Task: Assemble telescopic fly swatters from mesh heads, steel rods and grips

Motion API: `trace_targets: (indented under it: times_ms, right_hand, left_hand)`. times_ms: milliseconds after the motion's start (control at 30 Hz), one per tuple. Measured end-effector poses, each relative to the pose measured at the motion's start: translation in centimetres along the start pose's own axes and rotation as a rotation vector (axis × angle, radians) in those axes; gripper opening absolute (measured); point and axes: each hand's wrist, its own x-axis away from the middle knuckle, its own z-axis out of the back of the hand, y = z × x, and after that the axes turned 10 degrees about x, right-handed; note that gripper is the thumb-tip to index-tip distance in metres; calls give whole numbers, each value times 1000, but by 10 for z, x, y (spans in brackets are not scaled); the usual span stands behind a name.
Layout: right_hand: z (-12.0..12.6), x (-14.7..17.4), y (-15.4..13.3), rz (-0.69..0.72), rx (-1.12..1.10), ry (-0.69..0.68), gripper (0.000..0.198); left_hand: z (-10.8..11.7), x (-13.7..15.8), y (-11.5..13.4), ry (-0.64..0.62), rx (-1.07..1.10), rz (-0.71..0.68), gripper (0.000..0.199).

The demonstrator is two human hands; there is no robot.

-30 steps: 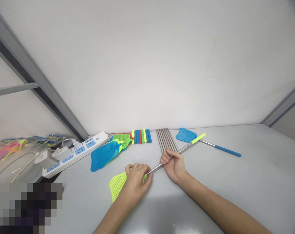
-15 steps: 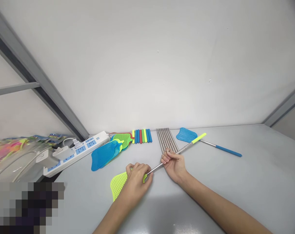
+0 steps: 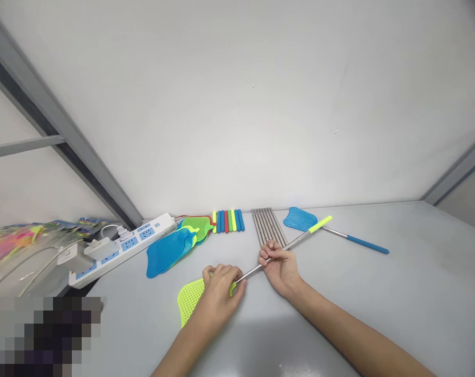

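A fly swatter (image 3: 190, 300) with a yellow-green perforated head, thin metal rod and yellow grip lies slantwise across both hands. My left hand (image 3: 222, 289) is closed around the neck, where the head meets the rod, and covers part of the head. My right hand (image 3: 278, 264) has its fingers curled around the middle of the rod, palm turned up. Beyond the right hand, several bare metal rods (image 3: 266, 222) lie side by side. A blue fly swatter (image 3: 366, 243) rests on the table at the right, its head behind the yellow grip.
Overlapping loose swatter heads (image 3: 168, 251) in blue, green and yellow lie at the left. Several coloured grip sleeves (image 3: 229, 221) stand in a row by the wall. A white power strip (image 3: 121, 251) with plugs and plastic bags (image 3: 36, 246) occupy the far left of the grey table (image 3: 378, 303).
The view has shifted very slightly. Both hands keep their hold on the yellow-green fly swatter, with no clear movement of it.
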Motion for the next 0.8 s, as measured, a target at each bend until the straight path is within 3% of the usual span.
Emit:
trace_targets:
  times_ms: [800]
  right_hand:
    - [3,-3,2,6,29,2,23]
  left_hand:
    - [-2,-1,-3,-9,4,3,17]
